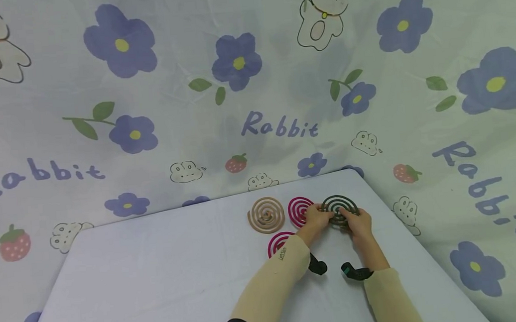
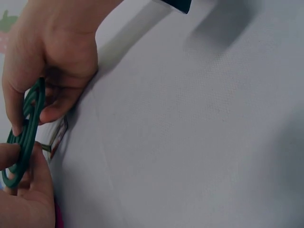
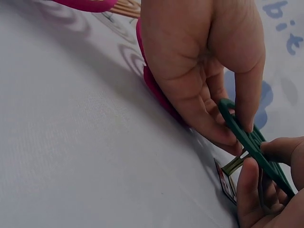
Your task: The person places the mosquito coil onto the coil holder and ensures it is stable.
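Both hands pinch a dark green mosquito coil (image 1: 339,196) at the right back of the white table. My left hand (image 1: 319,220) holds its left side, and my right hand (image 1: 358,222) grips the right side with the thumb across the rings. In the left wrist view the green coil (image 2: 31,126) appears nearly edge-on between thumbs and fingers, raised off the tabletop. Beneath it, a small stand (image 3: 232,165) with a thin post and flat patterned base shows in the right wrist view. The fingers partly hide where post and coil meet.
A magenta coil (image 1: 290,212) lies just left of the left hand, with a tan coil (image 1: 265,199) farther left. Another magenta coil (image 1: 270,245) is partly covered by the left sleeve (image 1: 288,268). A printed curtain (image 1: 184,136) hangs behind the table (image 1: 158,272).
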`<state>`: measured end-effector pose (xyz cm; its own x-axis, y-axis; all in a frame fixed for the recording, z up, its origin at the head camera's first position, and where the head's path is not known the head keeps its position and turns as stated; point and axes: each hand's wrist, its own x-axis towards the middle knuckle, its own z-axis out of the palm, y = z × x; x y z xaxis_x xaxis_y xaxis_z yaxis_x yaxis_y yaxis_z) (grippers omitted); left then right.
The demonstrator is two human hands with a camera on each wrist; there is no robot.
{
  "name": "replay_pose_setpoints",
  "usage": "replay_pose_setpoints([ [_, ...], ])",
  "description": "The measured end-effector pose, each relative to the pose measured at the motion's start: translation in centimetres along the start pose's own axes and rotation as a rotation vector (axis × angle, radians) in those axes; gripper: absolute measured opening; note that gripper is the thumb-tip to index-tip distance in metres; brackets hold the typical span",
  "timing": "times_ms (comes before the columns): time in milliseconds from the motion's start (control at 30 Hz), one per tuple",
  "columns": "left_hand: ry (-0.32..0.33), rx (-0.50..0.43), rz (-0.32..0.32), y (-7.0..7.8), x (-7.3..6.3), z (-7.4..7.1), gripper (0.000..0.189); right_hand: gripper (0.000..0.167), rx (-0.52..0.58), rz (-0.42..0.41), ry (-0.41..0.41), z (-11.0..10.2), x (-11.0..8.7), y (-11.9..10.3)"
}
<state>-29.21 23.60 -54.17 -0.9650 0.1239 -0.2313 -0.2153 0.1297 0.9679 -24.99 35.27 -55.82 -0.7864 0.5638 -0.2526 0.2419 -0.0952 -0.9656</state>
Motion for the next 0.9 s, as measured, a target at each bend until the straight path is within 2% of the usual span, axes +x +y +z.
replay_pose_setpoints([
  [133, 0.009, -0.005, -0.020, -0.16, 0.05, 0.09, 0.019, 0.057, 0.010, 0.012, -0.001, 0.14, 0.03, 0.02],
  [367, -0.006, -0.086, -0.039, -0.32, 0.07, 0.39, 0.020, 0.058, 0.015, 0.017, -0.010, 0.04, 0.05, 0.02],
  [533, -0.002, -0.111, -0.047, -0.23, 0.00, -0.06, 0.021, 0.062, 0.010, 0.015, -0.026, 0.27, 0.06, 0.01],
  [700, -0.032, -0.128, -0.052, -0.08, -0.16, -0.20, 0.020, 0.061, 0.021, 0.015, -0.019, 0.17, 0.07, -0.09],
  [800, -0.052, -0.141, -0.058, -0.13, 0.07, 0.07, 0.020, 0.060, 0.031, 0.015, -0.009, -0.03, 0.13, -0.15],
  [900, -0.039, -0.160, -0.078, -0.38, 0.42, 0.32, 0.020, 0.061, 0.038, 0.026, -0.010, -0.07, 0.20, -0.10],
])
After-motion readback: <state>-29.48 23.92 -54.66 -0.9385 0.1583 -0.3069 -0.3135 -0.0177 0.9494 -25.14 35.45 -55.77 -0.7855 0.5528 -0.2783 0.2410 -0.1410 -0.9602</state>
